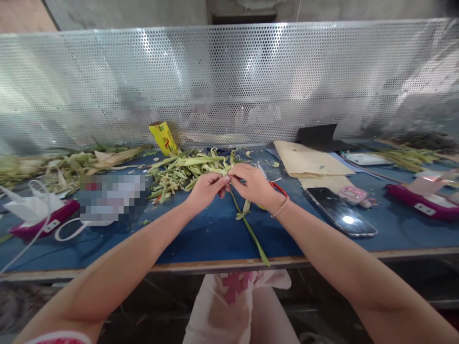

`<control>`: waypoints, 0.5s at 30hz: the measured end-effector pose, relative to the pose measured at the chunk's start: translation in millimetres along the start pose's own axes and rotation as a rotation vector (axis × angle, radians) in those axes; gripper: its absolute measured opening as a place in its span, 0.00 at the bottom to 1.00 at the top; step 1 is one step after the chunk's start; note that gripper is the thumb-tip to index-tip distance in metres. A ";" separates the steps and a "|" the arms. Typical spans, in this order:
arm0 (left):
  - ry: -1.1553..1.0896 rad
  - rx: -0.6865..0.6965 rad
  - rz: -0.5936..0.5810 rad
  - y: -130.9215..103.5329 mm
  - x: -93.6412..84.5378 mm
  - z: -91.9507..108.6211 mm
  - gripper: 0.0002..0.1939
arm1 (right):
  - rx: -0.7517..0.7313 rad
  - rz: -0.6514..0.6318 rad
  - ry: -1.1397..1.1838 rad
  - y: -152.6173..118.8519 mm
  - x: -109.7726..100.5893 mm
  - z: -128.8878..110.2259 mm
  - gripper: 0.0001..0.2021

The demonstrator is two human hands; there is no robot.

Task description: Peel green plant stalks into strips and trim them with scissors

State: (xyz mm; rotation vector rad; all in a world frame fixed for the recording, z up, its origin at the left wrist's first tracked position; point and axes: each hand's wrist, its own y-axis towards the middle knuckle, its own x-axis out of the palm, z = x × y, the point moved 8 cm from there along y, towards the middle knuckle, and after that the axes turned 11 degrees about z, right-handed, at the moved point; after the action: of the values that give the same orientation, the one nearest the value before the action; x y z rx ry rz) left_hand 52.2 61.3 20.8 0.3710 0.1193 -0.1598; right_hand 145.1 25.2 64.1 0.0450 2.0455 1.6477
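Observation:
My left hand (208, 190) and my right hand (251, 184) meet over the middle of the blue table, both closed on one green plant stem (251, 231). Its leafy top shows at the fingertips, and the stem runs down toward the front edge, with a pale leaf (244, 210) partway along. Behind and to the left of my hands lies a heap of green plant trimmings (172, 177). A bracelet and a red band are on my right wrist. The exact grip of the fingertips is partly hidden.
A yellow tube (164, 137) stands behind the heap. Brown paper (308, 160), a black phone (340, 211) and a pink case (352, 194) lie right. Purple power strips (423, 203) sit at both sides. A perforated metal panel (229, 71) rises behind the table (215, 248).

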 end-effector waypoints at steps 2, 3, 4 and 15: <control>-0.043 -0.036 -0.050 -0.8 1.3 -1.1 0.16 | -0.025 -0.026 0.011 1.0 0.0 -0.3 0.07; -0.075 -0.066 -0.086 -1.5 2.5 -2.0 0.16 | -0.042 -0.048 0.025 1.2 0.4 -0.5 0.07; -0.113 -0.100 -0.122 -2.3 3.9 -2.8 0.15 | -0.058 -0.074 0.047 1.3 1.1 -0.8 0.07; -0.324 -0.305 -0.374 -10.3 12.1 -0.2 0.15 | 0.066 -0.242 0.276 2.5 5.8 -1.2 0.08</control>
State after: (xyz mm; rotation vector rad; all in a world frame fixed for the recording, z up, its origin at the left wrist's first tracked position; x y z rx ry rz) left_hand 62.2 50.3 15.3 0.0115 -0.1088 -0.5609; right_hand 138.8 26.7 64.5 -0.4130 2.2043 1.5021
